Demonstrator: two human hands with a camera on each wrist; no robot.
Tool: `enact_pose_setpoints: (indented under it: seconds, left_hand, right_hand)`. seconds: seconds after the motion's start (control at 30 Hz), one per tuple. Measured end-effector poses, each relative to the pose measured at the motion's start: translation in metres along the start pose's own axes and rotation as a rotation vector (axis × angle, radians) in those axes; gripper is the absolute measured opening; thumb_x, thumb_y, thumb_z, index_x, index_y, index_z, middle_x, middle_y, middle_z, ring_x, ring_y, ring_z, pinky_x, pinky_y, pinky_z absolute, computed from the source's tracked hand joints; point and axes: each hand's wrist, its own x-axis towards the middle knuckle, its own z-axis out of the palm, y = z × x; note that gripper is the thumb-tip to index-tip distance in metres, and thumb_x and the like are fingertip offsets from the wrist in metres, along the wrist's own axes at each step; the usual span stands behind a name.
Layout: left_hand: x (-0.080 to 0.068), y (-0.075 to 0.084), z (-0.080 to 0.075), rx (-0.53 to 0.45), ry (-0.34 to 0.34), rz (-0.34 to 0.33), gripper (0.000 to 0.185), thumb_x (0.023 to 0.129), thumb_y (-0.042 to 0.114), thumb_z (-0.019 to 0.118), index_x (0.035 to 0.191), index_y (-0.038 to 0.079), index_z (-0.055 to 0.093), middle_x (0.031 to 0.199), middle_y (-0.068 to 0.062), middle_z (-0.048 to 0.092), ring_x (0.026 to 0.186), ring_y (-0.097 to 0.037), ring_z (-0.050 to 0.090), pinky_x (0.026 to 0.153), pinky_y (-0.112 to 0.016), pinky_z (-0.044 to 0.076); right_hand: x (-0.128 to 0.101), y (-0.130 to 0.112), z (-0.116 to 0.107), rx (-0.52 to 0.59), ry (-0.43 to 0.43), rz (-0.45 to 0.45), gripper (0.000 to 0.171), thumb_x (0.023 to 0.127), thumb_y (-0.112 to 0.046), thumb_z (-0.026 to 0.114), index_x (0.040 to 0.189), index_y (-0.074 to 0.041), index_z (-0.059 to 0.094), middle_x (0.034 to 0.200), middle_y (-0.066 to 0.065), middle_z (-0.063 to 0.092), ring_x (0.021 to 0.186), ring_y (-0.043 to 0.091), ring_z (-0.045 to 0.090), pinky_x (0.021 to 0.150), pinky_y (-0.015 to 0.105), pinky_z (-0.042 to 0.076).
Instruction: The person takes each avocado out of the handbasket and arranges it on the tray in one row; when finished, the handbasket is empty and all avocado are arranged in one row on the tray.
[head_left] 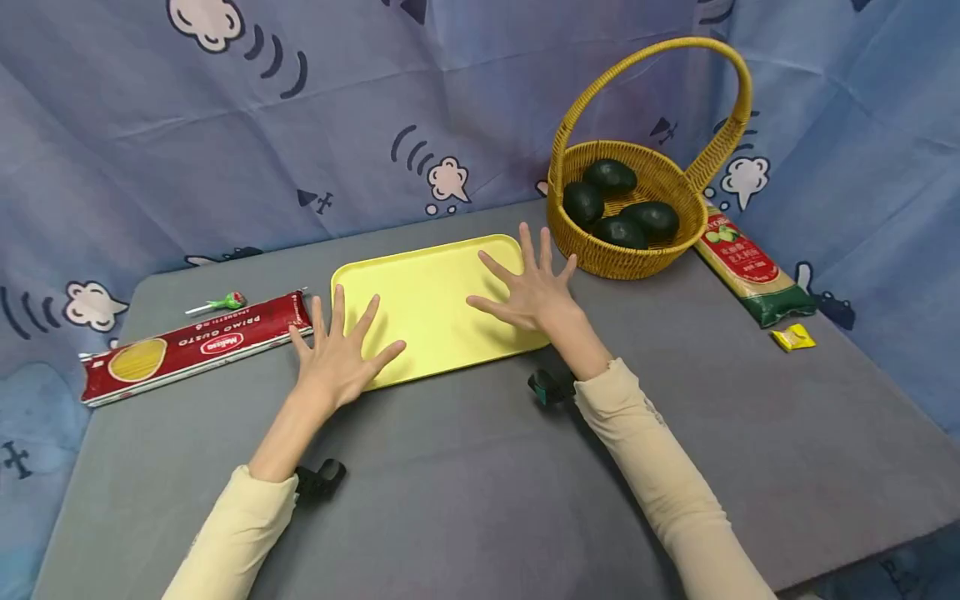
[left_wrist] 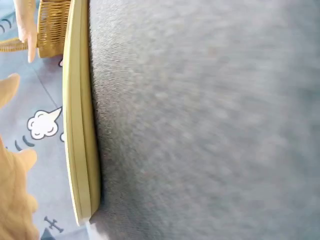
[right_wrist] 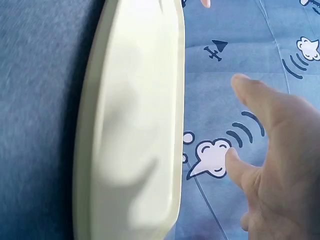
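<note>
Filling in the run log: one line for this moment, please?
left hand: open, over yellow tray edge | right hand: open, above tray | basket: avocados inside

Grey table [head_left: 465,500] bears tray [head_left: 427,292], basket [head_left: 637,258], two pasta packets [head_left: 195,346].

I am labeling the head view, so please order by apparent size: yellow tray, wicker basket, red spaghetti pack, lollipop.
1. yellow tray
2. wicker basket and red spaghetti pack: they look alike in size, and the basket is farther away, so unranked
3. lollipop
</note>
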Motion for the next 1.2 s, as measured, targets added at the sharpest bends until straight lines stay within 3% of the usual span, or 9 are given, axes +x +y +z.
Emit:
enact_pose_setpoints:
  seconds: [0.23,0.37,0.5,0.6,0.8,1.0,1.2]
  left_hand:
    - [-0.01,-0.008,0.0,-0.076,-0.052,0.079,0.088,0.083,0.068,0.055,0.154,0.026,0.024,0.16,-0.015,-0.008,0.141,-0.046,-0.013,0.108,-0.072,0.002]
    - [-0.012,-0.023,-0.007,-0.194,-0.119,0.175,0.085,0.079,0.057,0.071,0.149,0.021,0.039,0.16,-0.015,0.0,0.142,-0.047,-0.007,0.107,-0.072,0.013]
    - [-0.008,-0.042,-0.012,-0.276,-0.172,0.289,0.08,0.071,0.041,0.084,0.139,0.013,0.053,0.159,-0.018,0.01,0.141,-0.05,0.0,0.106,-0.072,0.015]
    - [-0.006,-0.053,-0.013,-0.296,-0.192,0.335,0.077,0.066,0.034,0.088,0.133,0.008,0.059,0.157,-0.021,0.016,0.141,-0.048,0.007,0.108,-0.068,0.017]
    - [-0.002,-0.064,-0.011,-0.31,-0.178,0.309,0.07,0.066,0.029,0.089,0.127,0.006,0.063,0.155,-0.019,0.024,0.14,-0.042,0.021,0.109,-0.059,0.027]
    - [0.0,-0.057,-0.019,-0.364,-0.2,0.247,0.067,0.068,0.02,0.088,0.125,-0.003,0.062,0.15,-0.023,0.031,0.135,-0.041,0.034,0.102,-0.049,0.042]
    - [-0.002,-0.052,-0.023,-0.418,-0.219,0.196,0.066,0.069,0.014,0.087,0.123,-0.011,0.06,0.145,-0.028,0.036,0.128,-0.044,0.042,0.091,-0.045,0.05]
  right_hand:
    - [-0.011,0.013,0.001,0.026,0.054,-0.052,0.078,0.087,-0.075,0.037,0.153,-0.041,0.012,0.157,0.015,-0.022,0.139,0.037,-0.027,0.104,0.076,0.002]
    - [-0.016,0.026,0.003,0.039,0.103,-0.121,0.076,0.088,-0.072,0.04,0.153,-0.038,0.017,0.158,0.017,-0.017,0.14,0.036,-0.024,0.106,0.074,0.003]
    - [-0.02,0.044,0.004,0.101,0.128,-0.195,0.072,0.09,-0.069,0.041,0.152,-0.037,0.022,0.159,0.015,-0.014,0.142,0.034,-0.02,0.108,0.071,0.005]
    - [-0.027,0.056,0.004,0.174,0.114,-0.246,0.068,0.093,-0.065,0.041,0.152,-0.036,0.024,0.159,0.012,-0.013,0.143,0.036,-0.016,0.109,0.07,0.008]
    - [-0.041,0.078,-0.002,0.301,0.08,-0.27,0.062,0.097,-0.057,0.042,0.152,-0.033,0.025,0.16,0.006,-0.01,0.145,0.032,-0.013,0.106,0.073,0.012]
    - [-0.054,0.098,-0.011,0.44,0.084,-0.304,0.055,0.101,-0.044,0.043,0.152,-0.029,0.028,0.16,0.01,-0.003,0.145,0.028,-0.012,0.107,0.073,0.005]
    - [-0.059,0.114,-0.022,0.581,0.123,-0.301,0.05,0.103,-0.034,0.043,0.15,-0.021,0.034,0.16,0.01,0.011,0.146,0.03,0.006,0.111,0.067,0.009]
